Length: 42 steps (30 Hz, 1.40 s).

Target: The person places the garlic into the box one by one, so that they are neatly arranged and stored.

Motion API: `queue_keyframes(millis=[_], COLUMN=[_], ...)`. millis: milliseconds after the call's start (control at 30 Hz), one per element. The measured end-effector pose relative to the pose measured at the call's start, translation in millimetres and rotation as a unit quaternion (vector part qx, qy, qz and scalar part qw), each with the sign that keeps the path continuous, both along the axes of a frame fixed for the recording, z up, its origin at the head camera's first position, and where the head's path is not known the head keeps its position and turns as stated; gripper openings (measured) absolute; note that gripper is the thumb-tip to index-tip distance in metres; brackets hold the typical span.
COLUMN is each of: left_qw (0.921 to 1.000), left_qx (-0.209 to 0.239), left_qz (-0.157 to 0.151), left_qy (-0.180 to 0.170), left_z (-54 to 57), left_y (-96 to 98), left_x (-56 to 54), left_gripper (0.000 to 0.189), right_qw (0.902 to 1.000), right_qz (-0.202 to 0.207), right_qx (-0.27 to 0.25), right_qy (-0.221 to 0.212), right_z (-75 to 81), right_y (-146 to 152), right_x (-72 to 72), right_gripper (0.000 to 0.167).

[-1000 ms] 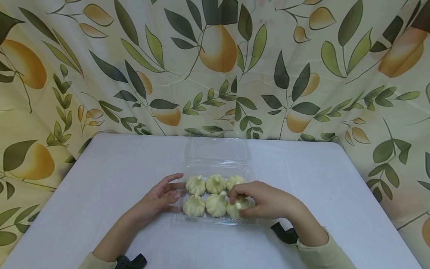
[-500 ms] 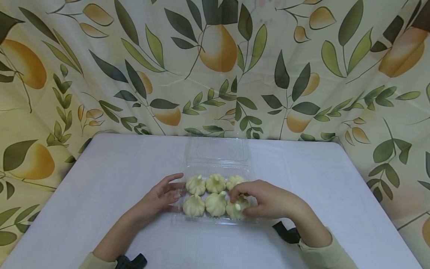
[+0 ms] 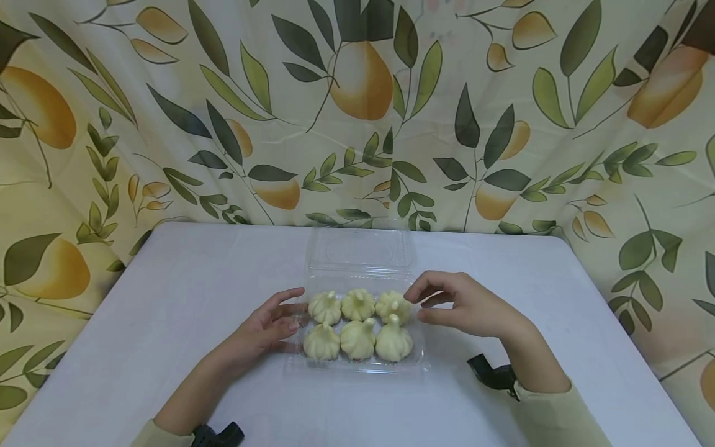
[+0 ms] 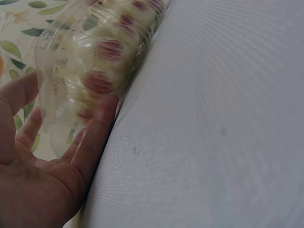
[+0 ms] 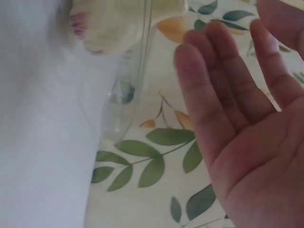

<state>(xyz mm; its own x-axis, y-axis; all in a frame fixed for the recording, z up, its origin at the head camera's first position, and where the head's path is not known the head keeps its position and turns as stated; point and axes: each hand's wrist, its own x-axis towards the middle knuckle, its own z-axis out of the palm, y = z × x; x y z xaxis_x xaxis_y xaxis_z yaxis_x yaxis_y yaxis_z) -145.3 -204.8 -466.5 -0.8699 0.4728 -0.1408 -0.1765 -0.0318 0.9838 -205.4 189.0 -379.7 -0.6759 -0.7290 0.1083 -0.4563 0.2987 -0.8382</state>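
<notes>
A clear plastic clamshell box (image 3: 368, 366) stands on the table with its lid (image 3: 360, 249) laid back away from me. Inside, garlic bulbs sit in a back row and a front row, such as the back right bulb (image 3: 393, 305) and the front right bulb (image 3: 394, 341). Reddish patches show low on the bulbs (image 4: 99, 81) through the box wall in the left wrist view. My left hand (image 3: 270, 326) rests its extended fingers against the box's left side. My right hand (image 3: 466, 304) hovers just right of the back right bulb, fingers loosely bent, holding nothing.
A white-covered table (image 3: 184, 292) lies under the box. Behind it and at both sides hangs a curtain (image 3: 357, 155) printed with fruit and leaves. Dark straps (image 3: 491, 375) sit at both wrists.
My right hand has let go of the front right garlic bulb and moved up and to the right, out of the box. The left hand has stayed in place.
</notes>
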Motion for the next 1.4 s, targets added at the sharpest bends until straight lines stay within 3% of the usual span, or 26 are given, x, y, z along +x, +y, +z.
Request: queue_keyframes(millis=[100,167,267,367,500,667,800,967,1233,1333,1400], left_qw=[1.0000,1.0000,1.0000,1.0000,1.0000,1.0000,1.0000,0.9999,0.9998,0.9998,0.9997], left_qx=[-0.001,-0.002,-0.002,-0.001,-0.002,-0.002,0.002,0.010,0.017,0.018,0.016], left_qz=[0.001,0.001,0.001,0.002,0.002,0.000,0.000,0.000,-0.007,-0.011,-0.015], left_qy=[-0.002,-0.002,0.000,-0.004,-0.005,0.000,0.000,-0.002,0.001,0.006,0.010], left_z=[0.5,0.6,1.0,2.0,2.4,1.9,1.5,0.7,-1.5,-1.4,-1.4], left_y=[-0.1,-0.3,0.0,1.0,1.7,1.1,0.7,0.5,-0.6,-0.8,-0.8], left_x=[0.0,0.1,0.3,0.8,1.1,0.9,0.8,1.1,0.6,0.6,0.7], left_gripper=[0.065,0.065,0.064,0.064,0.064,0.065,0.065,0.066,0.065,0.065,0.065], right_qw=[0.9970,0.9900,0.9709,0.9501,0.9291,0.9090,0.8991,0.8904,0.8391,0.8367,0.8436], right_qz=[-0.065,-0.122,-0.194,-0.227,-0.231,-0.204,-0.194,-0.213,-0.196,-0.184,-0.183], right_qx=[-0.033,-0.055,-0.101,-0.136,-0.157,-0.203,-0.222,-0.234,-0.301,-0.289,-0.269], right_qy=[-0.024,-0.046,-0.098,-0.166,-0.242,-0.302,-0.324,-0.327,-0.408,-0.427,-0.428], right_z=[-4.4,-9.5,-18.0,-25.3,-31.9,-36.5,-38.5,-40.1,-41.9,-43.1,-43.7], right_y=[3.5,5.6,7.7,7.4,5.5,5.3,4.7,5.4,11.1,11.9,11.6], right_x=[-7.0,-12.9,-20.3,-25.0,-28.6,-31.2,-32.5,-33.0,-36.6,-37.4,-37.6], right_gripper=[0.020,0.022,0.032,0.041,0.052,0.063,0.060,0.054,0.044,0.037,0.033])
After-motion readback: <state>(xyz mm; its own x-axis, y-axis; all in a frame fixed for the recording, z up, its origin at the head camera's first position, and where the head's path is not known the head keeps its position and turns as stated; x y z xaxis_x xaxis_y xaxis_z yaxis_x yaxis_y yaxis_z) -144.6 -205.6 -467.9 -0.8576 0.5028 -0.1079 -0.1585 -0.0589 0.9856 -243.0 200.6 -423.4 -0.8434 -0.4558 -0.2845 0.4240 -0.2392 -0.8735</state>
